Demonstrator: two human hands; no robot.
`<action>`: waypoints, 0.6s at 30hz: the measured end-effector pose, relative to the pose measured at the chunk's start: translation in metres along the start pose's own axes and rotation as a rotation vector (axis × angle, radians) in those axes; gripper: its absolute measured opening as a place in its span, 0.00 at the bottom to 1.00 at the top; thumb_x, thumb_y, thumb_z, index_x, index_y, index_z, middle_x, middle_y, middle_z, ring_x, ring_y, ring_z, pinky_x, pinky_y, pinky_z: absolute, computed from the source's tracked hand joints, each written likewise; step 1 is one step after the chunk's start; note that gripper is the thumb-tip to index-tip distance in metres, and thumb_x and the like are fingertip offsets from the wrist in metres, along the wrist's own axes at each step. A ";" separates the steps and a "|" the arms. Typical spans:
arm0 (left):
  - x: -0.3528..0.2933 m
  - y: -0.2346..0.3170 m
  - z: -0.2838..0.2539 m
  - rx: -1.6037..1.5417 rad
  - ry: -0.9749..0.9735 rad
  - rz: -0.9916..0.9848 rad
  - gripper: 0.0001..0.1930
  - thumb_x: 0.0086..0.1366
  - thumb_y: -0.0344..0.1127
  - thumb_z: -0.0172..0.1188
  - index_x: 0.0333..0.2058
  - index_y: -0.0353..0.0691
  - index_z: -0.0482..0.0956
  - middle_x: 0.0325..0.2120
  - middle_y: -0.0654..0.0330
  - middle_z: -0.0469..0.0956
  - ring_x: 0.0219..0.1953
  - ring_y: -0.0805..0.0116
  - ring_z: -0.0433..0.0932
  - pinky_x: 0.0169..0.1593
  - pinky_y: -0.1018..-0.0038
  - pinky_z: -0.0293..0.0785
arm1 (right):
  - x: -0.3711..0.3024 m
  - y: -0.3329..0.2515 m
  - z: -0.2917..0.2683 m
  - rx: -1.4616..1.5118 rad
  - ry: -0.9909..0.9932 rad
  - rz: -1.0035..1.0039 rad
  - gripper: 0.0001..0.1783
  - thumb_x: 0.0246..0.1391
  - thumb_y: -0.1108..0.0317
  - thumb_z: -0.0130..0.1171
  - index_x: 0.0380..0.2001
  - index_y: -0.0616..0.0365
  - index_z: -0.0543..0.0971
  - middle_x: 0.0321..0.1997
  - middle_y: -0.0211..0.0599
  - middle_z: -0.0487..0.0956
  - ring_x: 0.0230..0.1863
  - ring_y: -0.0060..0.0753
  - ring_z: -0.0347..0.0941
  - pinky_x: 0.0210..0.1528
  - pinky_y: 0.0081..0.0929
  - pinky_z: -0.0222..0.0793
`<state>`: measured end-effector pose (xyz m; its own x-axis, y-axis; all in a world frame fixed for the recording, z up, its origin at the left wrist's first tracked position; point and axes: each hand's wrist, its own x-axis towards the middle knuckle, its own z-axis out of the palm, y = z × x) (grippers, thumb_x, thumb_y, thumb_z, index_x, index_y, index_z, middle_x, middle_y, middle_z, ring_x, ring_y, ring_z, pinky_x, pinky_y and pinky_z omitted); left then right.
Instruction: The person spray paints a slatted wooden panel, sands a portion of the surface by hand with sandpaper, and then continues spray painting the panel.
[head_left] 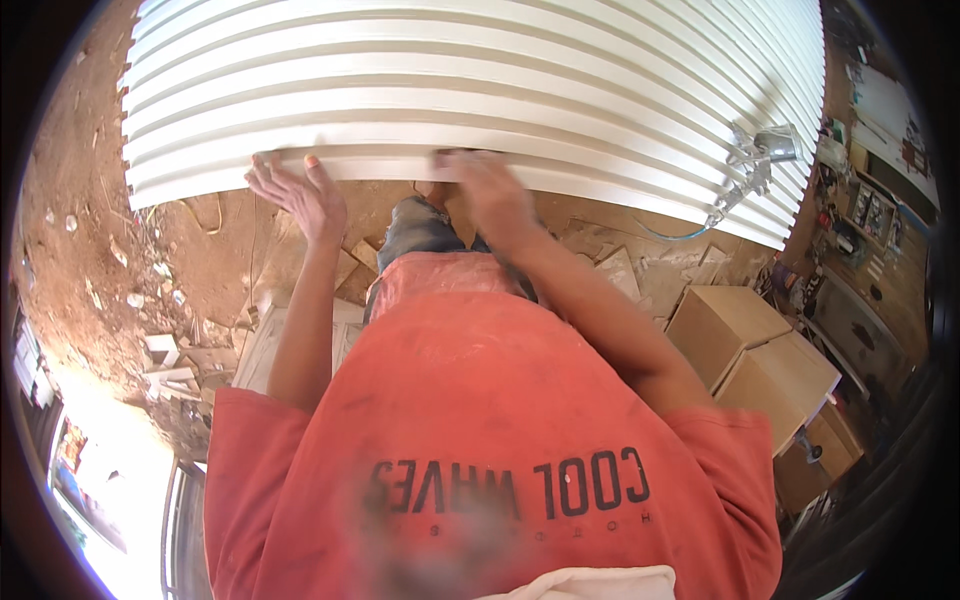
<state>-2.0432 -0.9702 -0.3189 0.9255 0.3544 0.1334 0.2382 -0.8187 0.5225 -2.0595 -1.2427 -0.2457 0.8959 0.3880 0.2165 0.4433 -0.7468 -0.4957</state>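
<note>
A large white slatted panel [400,100] with long parallel ridges spans the upper view. My left hand [305,195] rests at its near edge, fingers spread and touching the closest slat. To the right, my right hand [490,195] presses on the same slat, blurred by motion. A dark, thin piece [470,152] shows under its fingers, too smeared to name. Toward the panel's right end lies a silver spray gun [755,165] with its metal cup, and a thin blue hose [665,236] runs from it off the near edge.
Cardboard boxes [750,350] stand at my right. Wood scraps [170,370] and litter lie on the brown dirt ground [90,230] at left. Flat boards [620,272] lie beneath the panel's near edge. Tools and clutter [870,215] fill the far right.
</note>
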 end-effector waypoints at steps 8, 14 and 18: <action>-0.001 0.006 -0.018 0.009 -0.080 -0.035 0.36 0.74 0.60 0.36 0.67 0.37 0.52 0.71 0.44 0.42 0.73 0.37 0.31 0.71 0.41 0.34 | -0.051 0.060 -0.060 -0.037 -0.156 0.278 0.22 0.47 0.80 0.53 0.46 0.51 0.80 0.44 0.38 0.82 0.45 0.48 0.75 0.50 0.39 0.73; 0.001 0.005 -0.014 0.043 -0.090 -0.016 0.36 0.74 0.60 0.36 0.68 0.38 0.52 0.72 0.46 0.42 0.74 0.41 0.32 0.72 0.43 0.33 | -0.006 0.009 0.003 0.145 -0.010 0.282 0.20 0.46 0.80 0.53 0.44 0.54 0.80 0.40 0.42 0.81 0.45 0.50 0.74 0.51 0.42 0.71; -0.001 0.004 -0.024 0.099 -0.155 -0.038 0.35 0.73 0.59 0.38 0.69 0.40 0.52 0.72 0.49 0.42 0.74 0.43 0.32 0.72 0.43 0.31 | 0.000 0.001 0.010 0.161 -0.067 0.289 0.16 0.49 0.75 0.52 0.42 0.57 0.80 0.39 0.44 0.80 0.46 0.50 0.73 0.51 0.45 0.70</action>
<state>-2.0503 -0.9631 -0.2973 0.9477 0.3186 -0.0200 0.2948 -0.8493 0.4380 -2.0594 -1.2383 -0.2551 0.9774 0.2113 -0.0057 0.1558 -0.7387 -0.6558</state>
